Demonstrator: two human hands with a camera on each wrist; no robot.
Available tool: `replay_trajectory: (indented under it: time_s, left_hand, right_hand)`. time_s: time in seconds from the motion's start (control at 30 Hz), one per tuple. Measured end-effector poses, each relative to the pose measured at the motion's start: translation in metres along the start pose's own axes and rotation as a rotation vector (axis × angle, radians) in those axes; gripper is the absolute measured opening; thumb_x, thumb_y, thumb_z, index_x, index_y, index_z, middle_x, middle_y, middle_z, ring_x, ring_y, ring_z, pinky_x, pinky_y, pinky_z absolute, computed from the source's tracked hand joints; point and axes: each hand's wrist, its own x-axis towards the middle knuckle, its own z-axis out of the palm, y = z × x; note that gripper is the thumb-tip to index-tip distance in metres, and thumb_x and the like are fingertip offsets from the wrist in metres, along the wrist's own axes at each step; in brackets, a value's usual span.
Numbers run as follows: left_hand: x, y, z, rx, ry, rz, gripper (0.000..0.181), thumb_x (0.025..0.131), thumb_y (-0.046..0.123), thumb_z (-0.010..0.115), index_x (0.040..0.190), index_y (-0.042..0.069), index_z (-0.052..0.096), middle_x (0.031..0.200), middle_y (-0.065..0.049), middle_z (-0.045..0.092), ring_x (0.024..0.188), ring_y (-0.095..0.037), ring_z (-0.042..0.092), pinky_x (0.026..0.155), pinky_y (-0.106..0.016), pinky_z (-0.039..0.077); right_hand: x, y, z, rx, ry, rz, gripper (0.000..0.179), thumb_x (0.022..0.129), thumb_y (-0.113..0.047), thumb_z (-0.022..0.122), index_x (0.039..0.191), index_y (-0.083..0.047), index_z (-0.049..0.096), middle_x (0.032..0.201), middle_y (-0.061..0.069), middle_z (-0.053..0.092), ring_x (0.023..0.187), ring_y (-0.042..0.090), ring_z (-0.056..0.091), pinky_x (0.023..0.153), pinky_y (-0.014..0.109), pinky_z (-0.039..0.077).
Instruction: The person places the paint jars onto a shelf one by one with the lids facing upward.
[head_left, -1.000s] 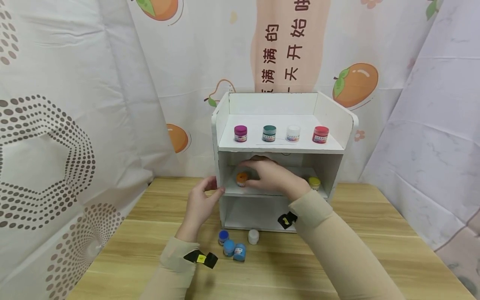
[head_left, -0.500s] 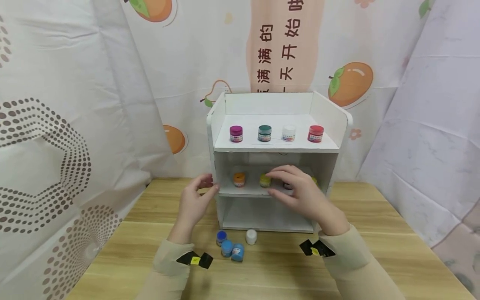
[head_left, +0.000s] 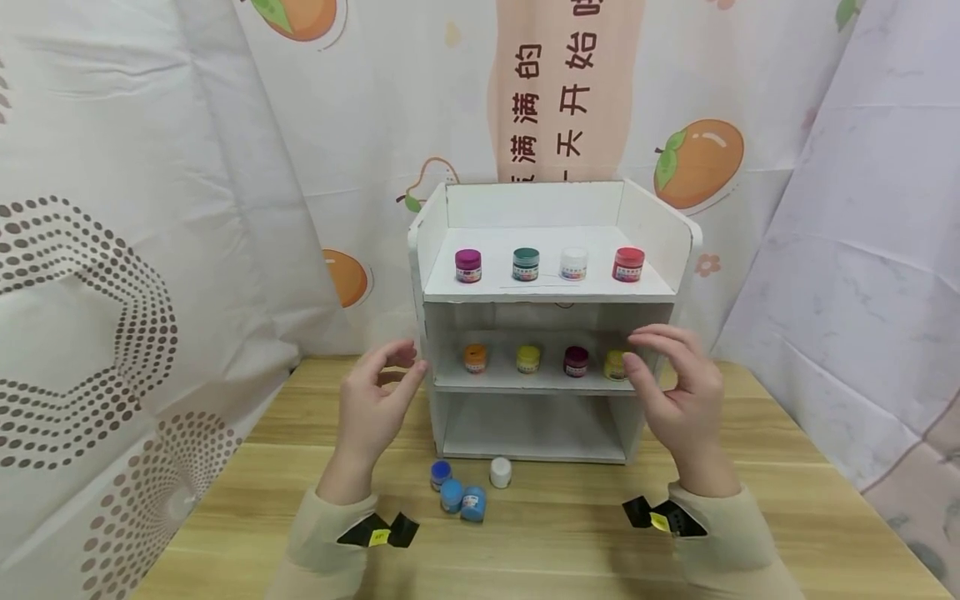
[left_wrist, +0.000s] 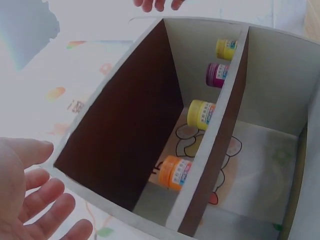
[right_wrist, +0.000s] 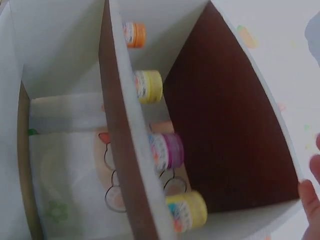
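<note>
My L hand, R hand: fingers loosely curved, thumbs apart, nothing held; one either side of wht. unit. Mid. shelf, L–R: orange jar, yellow jar, dk. purple jar, 2nd yellow jar (nearest my R). Top shelf: 4 jars. Table: 3 blue jars, 1 wht. jar.

Shelf unit: on the table, before the curtain
Top board: four jars abreast
Middle board: four more jars, likewise
Before the unit: three bunched jars — a lone jar to their right
</note>
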Motion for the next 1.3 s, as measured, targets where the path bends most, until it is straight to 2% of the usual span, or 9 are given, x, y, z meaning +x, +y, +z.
replay_trajectory:
  time_s: [0.1,0.23,0.33,0.43,0.57,0.77,0.93,1.07,1.3]
  left_hand:
    - [-0.001,0.004,-0.001,0.039,-0.044,0.112,0.028,0.089,0.006,0.079,0.115,0.002,0.072,0.106,-0.01,0.072,0.094,-0.02,0.068,0.076,-0.036,0.06]
    - [-0.004,0.011,0.0,0.121,-0.161,0.218,0.028,0.089,0.011,0.08,0.115,0.004,0.071,0.105,-0.01,0.071,0.093,-0.018,0.067,0.076,-0.038,0.059]
    - [-0.006,0.016,0.003,0.18,-0.271,0.268,0.029,0.09,0.016,0.08,0.115,0.005,0.071,0.105,-0.007,0.07,0.088,-0.015,0.065,0.075,-0.034,0.058]
    - [-0.011,0.019,0.006,0.229,-0.394,0.275,0.032,0.091,0.02,0.079,0.119,0.006,0.07,0.108,-0.002,0.069,0.083,-0.012,0.062,0.072,-0.03,0.056]
    - [-0.017,0.021,0.009,0.307,-0.582,0.212,0.038,0.094,0.028,0.076,0.127,0.011,0.068,0.116,0.003,0.067,0.08,-0.007,0.06,0.069,-0.025,0.053]
    - [-0.023,0.018,0.019,0.39,-0.806,0.133,0.039,0.097,0.033,0.072,0.129,0.01,0.067,0.119,0.0,0.067,0.1,-0.012,0.064,0.087,-0.034,0.055]
    - [-0.026,0.014,0.027,0.44,-0.895,0.067,0.037,0.097,0.033,0.071,0.126,0.01,0.069,0.121,-0.001,0.067,0.106,-0.016,0.065,0.089,-0.036,0.055]
    - [-0.029,0.011,0.032,0.437,-0.961,0.008,0.035,0.096,0.031,0.073,0.125,0.012,0.07,0.122,-0.001,0.067,0.108,-0.017,0.065,0.09,-0.035,0.054]
    - [-0.035,0.005,0.039,0.44,-1.065,-0.116,0.038,0.089,0.025,0.075,0.126,0.016,0.071,0.133,-0.003,0.063,0.126,-0.023,0.057,0.101,-0.041,0.049]
  right_hand:
    - [-0.003,-0.001,-0.006,-0.015,0.089,0.082,0.03,0.091,-0.007,0.071,0.102,0.02,0.064,0.107,0.032,0.061,0.107,0.02,0.059,0.091,0.027,0.044]
    - [-0.006,0.0,-0.013,-0.058,0.156,0.19,0.036,0.088,0.001,0.067,0.116,0.021,0.057,0.123,0.028,0.058,0.117,0.022,0.054,0.095,0.03,0.044]
    - [-0.01,0.006,-0.017,-0.086,0.16,0.27,0.043,0.089,0.002,0.066,0.127,0.019,0.053,0.131,0.018,0.056,0.122,0.026,0.051,0.099,0.032,0.044]
    - [-0.017,0.02,-0.022,-0.08,0.125,0.371,0.051,0.091,0.003,0.066,0.137,0.013,0.048,0.138,0.009,0.052,0.129,0.027,0.048,0.103,0.033,0.043]
    - [-0.03,0.043,-0.027,-0.065,0.041,0.522,0.063,0.094,0.0,0.066,0.151,-0.003,0.041,0.149,0.007,0.045,0.138,0.024,0.043,0.108,0.034,0.04]
    - [-0.042,0.059,-0.03,-0.03,-0.061,0.661,0.075,0.098,-0.008,0.067,0.161,-0.019,0.028,0.161,0.003,0.035,0.146,0.023,0.035,0.117,0.041,0.032]
    - [-0.044,0.058,-0.026,-0.015,-0.121,0.671,0.075,0.099,-0.009,0.065,0.161,-0.025,0.027,0.16,0.002,0.037,0.147,0.024,0.035,0.119,0.042,0.028]
    - [-0.038,0.046,-0.022,-0.018,-0.15,0.67,0.073,0.1,-0.007,0.063,0.162,-0.021,0.027,0.16,0.007,0.037,0.146,0.026,0.036,0.118,0.042,0.03]
    - [-0.034,0.034,-0.017,-0.033,-0.192,0.68,0.069,0.1,-0.006,0.062,0.161,-0.013,0.029,0.153,0.019,0.041,0.138,0.031,0.042,0.106,0.022,0.039]
